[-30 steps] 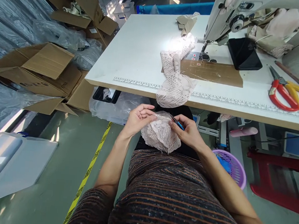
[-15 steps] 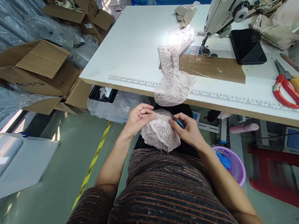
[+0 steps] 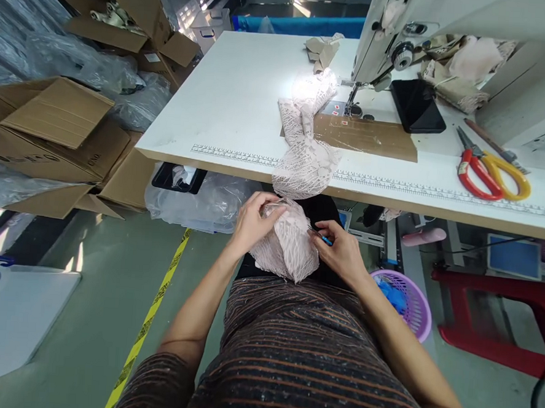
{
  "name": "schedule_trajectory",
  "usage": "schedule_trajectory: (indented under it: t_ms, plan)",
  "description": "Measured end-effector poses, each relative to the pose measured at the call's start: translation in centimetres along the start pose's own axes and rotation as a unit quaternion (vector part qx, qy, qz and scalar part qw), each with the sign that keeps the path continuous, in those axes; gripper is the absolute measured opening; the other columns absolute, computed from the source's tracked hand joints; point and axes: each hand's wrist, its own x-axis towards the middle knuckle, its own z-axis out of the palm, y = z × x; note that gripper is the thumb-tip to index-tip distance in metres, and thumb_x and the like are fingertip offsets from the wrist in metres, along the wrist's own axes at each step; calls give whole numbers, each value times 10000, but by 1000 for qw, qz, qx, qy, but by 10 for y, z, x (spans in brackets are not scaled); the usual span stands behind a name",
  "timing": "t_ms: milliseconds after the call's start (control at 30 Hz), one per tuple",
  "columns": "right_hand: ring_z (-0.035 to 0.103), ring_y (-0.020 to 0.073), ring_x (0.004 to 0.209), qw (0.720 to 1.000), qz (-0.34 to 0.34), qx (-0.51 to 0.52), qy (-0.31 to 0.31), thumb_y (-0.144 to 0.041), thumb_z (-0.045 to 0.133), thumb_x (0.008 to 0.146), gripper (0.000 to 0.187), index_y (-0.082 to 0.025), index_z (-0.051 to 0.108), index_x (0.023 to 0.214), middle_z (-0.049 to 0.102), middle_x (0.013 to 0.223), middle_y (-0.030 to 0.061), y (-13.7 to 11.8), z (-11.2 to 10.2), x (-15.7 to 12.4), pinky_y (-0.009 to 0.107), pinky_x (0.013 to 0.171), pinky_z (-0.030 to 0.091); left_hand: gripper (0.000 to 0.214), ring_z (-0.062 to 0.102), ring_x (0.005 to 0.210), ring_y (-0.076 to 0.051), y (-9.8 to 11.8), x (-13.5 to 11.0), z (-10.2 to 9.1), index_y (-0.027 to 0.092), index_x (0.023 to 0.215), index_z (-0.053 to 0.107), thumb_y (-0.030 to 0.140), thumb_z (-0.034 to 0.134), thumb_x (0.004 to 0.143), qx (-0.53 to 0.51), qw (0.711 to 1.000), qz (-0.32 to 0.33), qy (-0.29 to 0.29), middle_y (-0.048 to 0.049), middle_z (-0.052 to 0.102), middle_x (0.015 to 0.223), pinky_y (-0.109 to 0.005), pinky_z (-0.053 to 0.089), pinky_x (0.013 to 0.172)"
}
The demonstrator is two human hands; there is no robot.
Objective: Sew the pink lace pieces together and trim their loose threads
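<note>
A gathered piece of pale pink lace fabric (image 3: 290,251) lies over my lap, below the table's front edge. My left hand (image 3: 256,223) pinches its upper left part between thumb and fingers. At the lace's right side, my right hand (image 3: 340,248) is closed on small blue-handled thread snips (image 3: 324,238), their dark tip pointing at the fabric. More pale lace (image 3: 305,169) trails from the tabletop over the edge just above my hands. The bright machine lamp whitens its far end.
A sewing machine (image 3: 379,44) stands on the white table (image 3: 246,98). To its right lie a black phone (image 3: 417,106) and red-and-yellow scissors (image 3: 489,171). A purple basket (image 3: 416,302) and a red stool (image 3: 493,285) are at lower right; cardboard boxes (image 3: 50,129) stand left.
The lace on my lap has been turned and bunched, and my left hand now reaches further over it. My right hand with the snips has shifted slightly down and right. The head view has tilted up.
</note>
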Motion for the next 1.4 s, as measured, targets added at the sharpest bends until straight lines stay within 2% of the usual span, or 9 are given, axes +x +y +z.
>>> schedule_trajectory:
  t_ms: [100,233,467,600,733,1033,1167,1267,1400]
  plan:
    - [686,233,750,998,-5,-18,54,-439,669,833,302,-195,702,1007,755,853,90,6,-5,4,346,688,508,294,652,842,-169,-4,11,6,181,921,672,416,778,778,27,999,7,23,-64,694,968,-277,511,764]
    - [711,240,797,997,-22,21,75,-454,612,867,307,-181,720,954,774,870,110,1,-3,16,337,706,537,330,617,676,-144,-12,20,17,162,929,667,412,792,754,12,996,-24,-82,-35,694,825,-256,479,639]
    - [595,186,641,996,47,-76,-19,-571,602,838,430,-164,728,779,680,675,53,5,26,43,283,573,393,191,540,593,-99,-33,8,23,159,918,690,330,692,832,11,999,3,-46,-28,677,830,-239,456,582]
    - [399,119,514,994,91,-21,-51,-616,633,777,468,-169,622,636,476,520,-23,13,33,49,269,497,274,296,645,900,-202,-36,-19,16,185,975,700,430,730,812,101,984,144,-42,-88,656,1042,-355,544,803]
    - [423,121,563,996,63,64,-15,-570,657,759,409,-163,668,722,533,612,-17,9,33,48,265,539,329,731,489,1341,-367,-39,-42,17,171,1323,550,504,809,726,183,951,231,-99,-202,491,1431,-551,432,1097]
    - [332,86,476,961,72,266,-11,-654,646,797,463,-198,573,758,397,554,-72,-14,47,25,238,448,294,618,524,1376,-285,-50,-61,28,154,1473,422,77,498,865,179,948,262,-19,-176,523,1481,-479,468,1143]
    - [311,82,450,968,78,239,-6,-628,627,832,433,-205,563,768,372,537,-83,-13,27,0,234,427,265,663,642,1250,-239,-41,-71,15,177,1399,548,-18,428,777,156,935,317,-14,-129,634,1392,-402,542,1060]
    - [352,84,470,990,46,129,-23,-538,631,856,362,-197,585,744,432,538,-69,-6,1,-13,238,477,306,563,685,1174,-264,-27,-74,6,202,1325,619,108,559,773,135,920,349,-114,-122,694,1305,-481,500,1092]
    - [433,101,467,1000,28,11,4,-486,691,820,311,-183,672,892,539,525,-57,1,-23,-12,248,518,351,440,688,1113,-303,-12,-50,4,195,1160,682,386,739,768,56,965,236,-103,-138,721,1188,-524,500,1050]
